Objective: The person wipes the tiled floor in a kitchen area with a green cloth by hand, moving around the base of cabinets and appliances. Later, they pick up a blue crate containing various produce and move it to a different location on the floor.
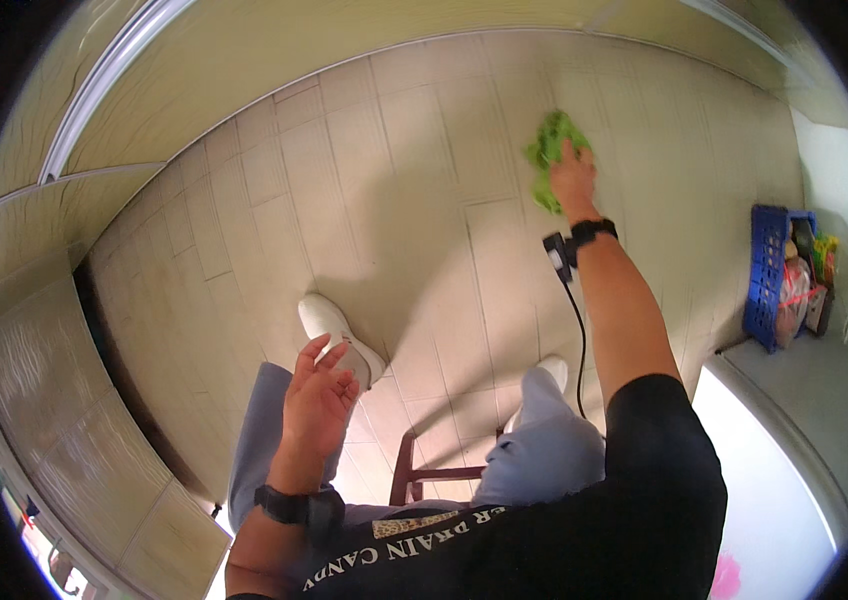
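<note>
Out ahead on the right, my right hand (pixel 575 176) is on a crumpled bright green cloth (pixel 550 142), with the fingers over its right side. The cloth appears to lie against the tiled floor (pixel 424 240). Part of it is hidden under the hand. My left hand (pixel 323 401) is in the air near my left knee, palm partly up. Its fingers are loosely bent and apart, with nothing in them.
Behind my legs stands a dark wooden stool (pixel 403 469). A blue plastic basket (pixel 765 277) with bagged goods sits at right, by a white cabinet-like unit (pixel 769 465). A black cable (pixel 583 337) hangs from the device (pixel 559 257) on my right wrist. Yellowish panels (pixel 394 26) border the floor.
</note>
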The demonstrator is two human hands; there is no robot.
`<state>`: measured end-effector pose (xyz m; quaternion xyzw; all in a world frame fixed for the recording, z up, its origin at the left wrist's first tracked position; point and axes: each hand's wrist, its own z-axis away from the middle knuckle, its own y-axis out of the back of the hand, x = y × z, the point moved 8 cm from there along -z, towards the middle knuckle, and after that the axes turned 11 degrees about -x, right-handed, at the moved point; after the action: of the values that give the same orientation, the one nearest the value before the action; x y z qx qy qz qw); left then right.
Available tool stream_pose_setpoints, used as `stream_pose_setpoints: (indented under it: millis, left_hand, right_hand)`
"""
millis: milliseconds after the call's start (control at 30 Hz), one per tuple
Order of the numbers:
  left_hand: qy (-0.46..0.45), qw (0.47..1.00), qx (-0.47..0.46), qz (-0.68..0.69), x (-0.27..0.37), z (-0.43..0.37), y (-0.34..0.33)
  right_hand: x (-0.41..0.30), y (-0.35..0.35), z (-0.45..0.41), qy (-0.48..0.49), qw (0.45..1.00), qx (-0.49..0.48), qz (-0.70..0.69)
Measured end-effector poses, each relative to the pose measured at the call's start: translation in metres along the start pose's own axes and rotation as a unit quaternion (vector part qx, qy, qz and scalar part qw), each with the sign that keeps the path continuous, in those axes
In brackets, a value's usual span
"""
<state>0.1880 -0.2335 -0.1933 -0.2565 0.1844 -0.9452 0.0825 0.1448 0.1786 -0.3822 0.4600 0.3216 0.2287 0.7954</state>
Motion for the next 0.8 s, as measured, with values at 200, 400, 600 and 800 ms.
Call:
stream_pose_setpoints:
  millis: [200, 400, 600, 800]
  left_hand:
    - [-0.004, 0.999, 0.014, 0.030, 0.008, 0.008, 0.009]
    - [-0.035, 0.996, -0.016, 0.077, 0.024, 0.016, -0.004]
    - [-0.041, 0.995, -0.057, 0.067, 0.029, 0.022, -0.022]
    - [-0.078, 0.985, -0.130, 0.077, 0.032, 0.024, -0.037]
  right_hand:
    - [-0.171, -0.020, -0.045, 0.099, 0.991, -0.077, 0.037]
    - [-0.270, -0.065, 0.003, 0.323, 0.924, -0.123, 0.164]
    - [-0.233, -0.096, 0.101, 0.475, 0.854, -0.128, 0.170]
    - [-0.159, -0.115, 0.201, 0.507, 0.826, -0.162, 0.187]
